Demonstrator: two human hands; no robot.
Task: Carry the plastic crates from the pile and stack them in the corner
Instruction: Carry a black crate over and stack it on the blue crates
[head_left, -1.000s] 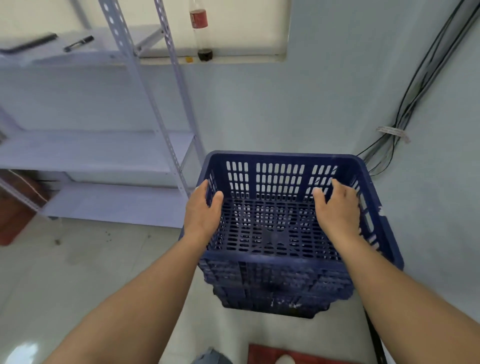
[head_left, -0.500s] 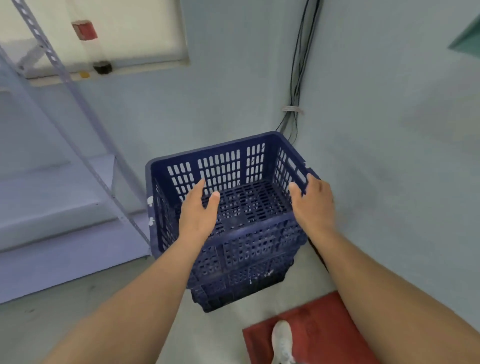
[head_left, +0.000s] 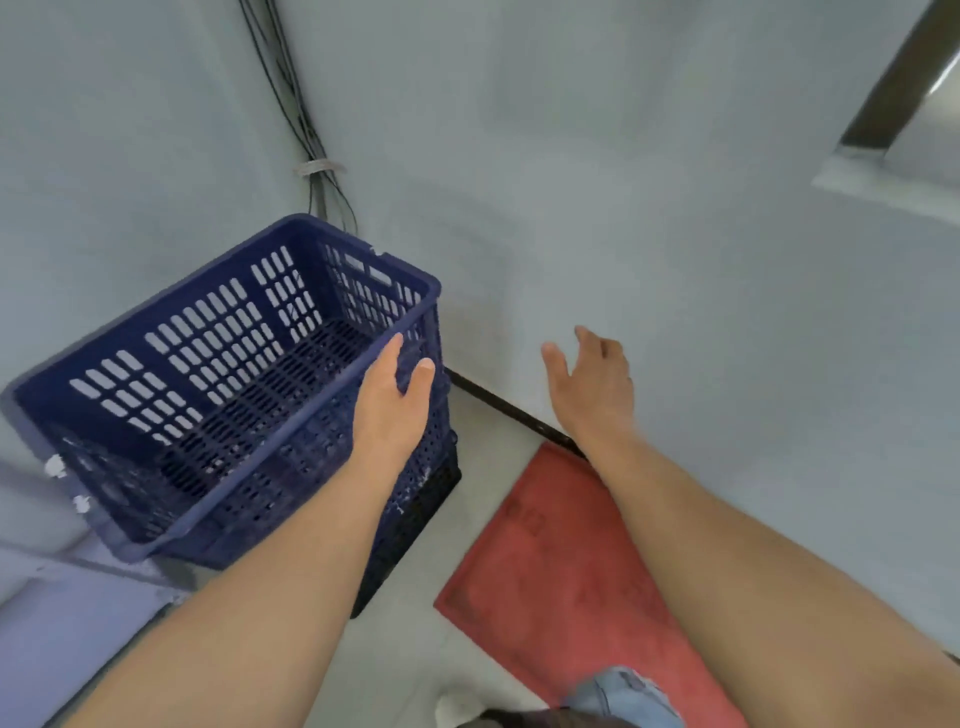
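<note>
Blue crate (head_left: 228, 374) sits nested on the corner stack, so the left hand (head_left: 395, 400) only rests loosely on its rim while the right hand (head_left: 592, 379) hangs open, empty.

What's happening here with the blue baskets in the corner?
A person is stacking blue plastic crates in the corner of a room. The top crate sits nested on the stack of others below it, by the two walls. The left hand rests on the top crate's near rim, thumb and fingers over the edge. The right hand is off the crate, open in the air near the wall. A red mat lies on the floor beside the stack, and black cables run down the corner.
</note>
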